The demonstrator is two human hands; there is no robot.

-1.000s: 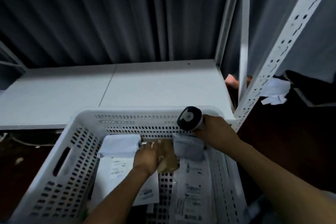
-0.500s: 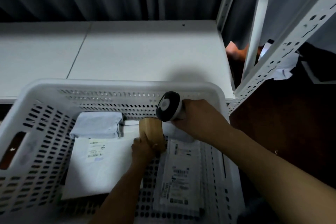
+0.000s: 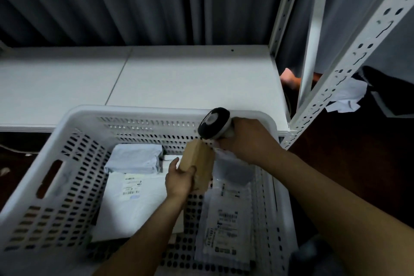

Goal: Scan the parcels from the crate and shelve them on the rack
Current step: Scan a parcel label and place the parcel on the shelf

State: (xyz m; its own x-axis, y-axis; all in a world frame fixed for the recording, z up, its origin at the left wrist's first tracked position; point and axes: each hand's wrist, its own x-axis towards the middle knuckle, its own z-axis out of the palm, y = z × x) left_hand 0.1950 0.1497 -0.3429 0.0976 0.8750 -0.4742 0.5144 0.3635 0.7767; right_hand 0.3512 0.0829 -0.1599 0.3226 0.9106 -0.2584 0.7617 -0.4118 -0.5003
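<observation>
Through the head camera I look down into the white slotted crate (image 3: 134, 111), which stands against the front edge of the rack's white shelf (image 3: 179, 78). My left hand (image 3: 179, 180) is inside the crate, with fingers and thumb curled round the lower end of a small brown box (image 3: 199, 157). It holds the box tilted and raised off the parcels beneath. My right hand (image 3: 248, 139) is wrapped round the handle of the scanner (image 3: 215, 122), over the crate's far right corner. The scanner's dark head sits just above the top of the box, and I cannot tell whether the two touch. Under the right hand lies a pale bag (image 3: 233, 168), too blurred for me to say whether the fingers reach it. A grey parcel (image 3: 134, 158) lies against the crate's far wall, its near edge over a white mailer (image 3: 134, 197) that lies flat, label up, left of my left forearm. A clear pouch (image 3: 226, 219) with printed labels lies along the right wall. A perforated upright (image 3: 349, 56) rises at the shelf's right end, with crumpled paper (image 3: 347, 96) just beyond it. A dark pleated curtain (image 3: 134, 2) hangs behind the rack.
</observation>
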